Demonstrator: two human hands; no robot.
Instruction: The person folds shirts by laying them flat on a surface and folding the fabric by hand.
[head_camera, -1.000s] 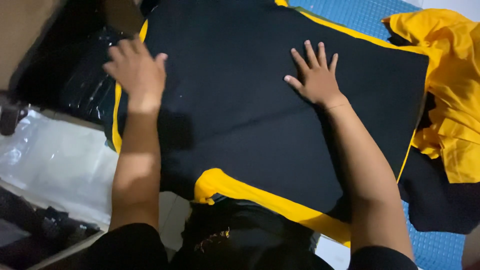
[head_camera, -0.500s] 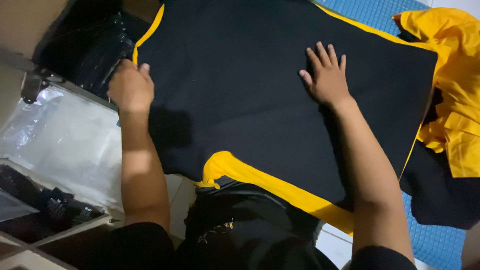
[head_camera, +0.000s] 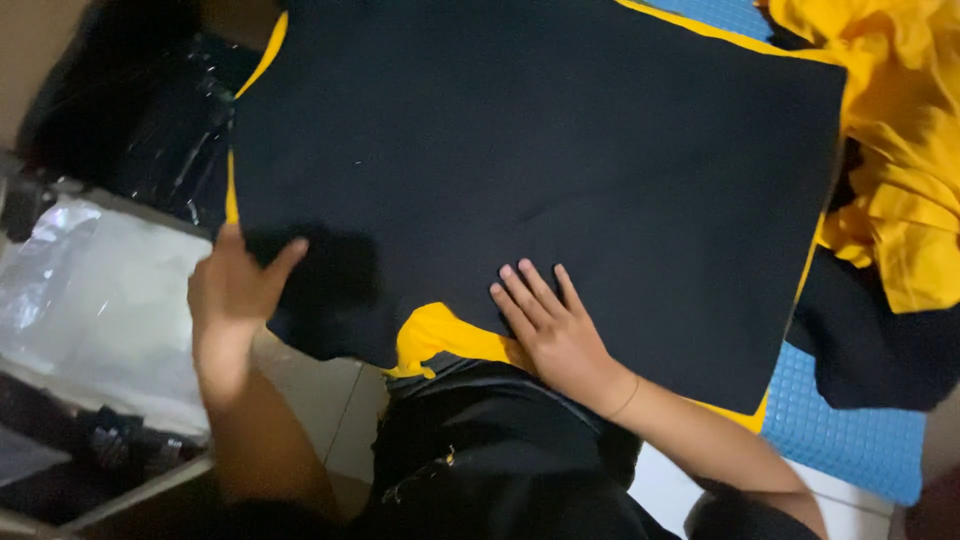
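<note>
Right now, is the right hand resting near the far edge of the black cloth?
No, the right hand lies flat at the near edge of the black cloth, by the yellow trim.

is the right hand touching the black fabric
Touching: the head view shows the right hand lying flat, fingers spread, on the black fabric near its yellow edge.

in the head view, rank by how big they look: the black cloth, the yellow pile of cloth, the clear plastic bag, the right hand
1. black cloth, by far the largest.
2. yellow pile of cloth and clear plastic bag: look about alike, and the pile is cut off by the frame, so no ranking.
3. right hand, smallest.
</note>
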